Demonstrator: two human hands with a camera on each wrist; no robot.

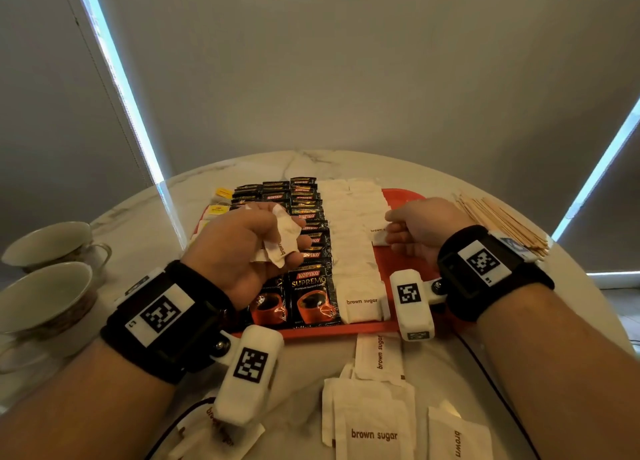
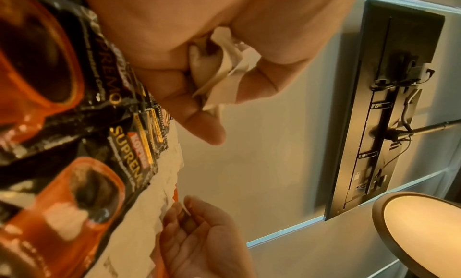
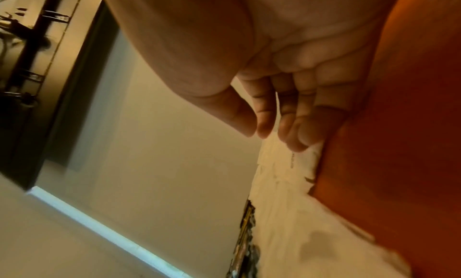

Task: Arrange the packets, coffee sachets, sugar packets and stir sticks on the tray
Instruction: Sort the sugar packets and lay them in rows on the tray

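Two empty cups (image 1: pixel 45 272) are being kept side by side at the left edge of the round marble table (image 1: pixel 145 217), while a dark wall-mounted panel (image 2: pixel 389 104) with cables and a round lamp (image 2: pixel 424 233) are being shown.

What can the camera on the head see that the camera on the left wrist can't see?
Only the head view shows the wooden stir sticks piled right of the red tray, two cups on the left, and loose brown sugar packets on the table near the person. Only the left wrist view shows a round lamp and a dark wall panel. Both show the left hand gripping crumpled sugar packets, the Kopiko coffee sachets, and the right hand at the white sugar row.
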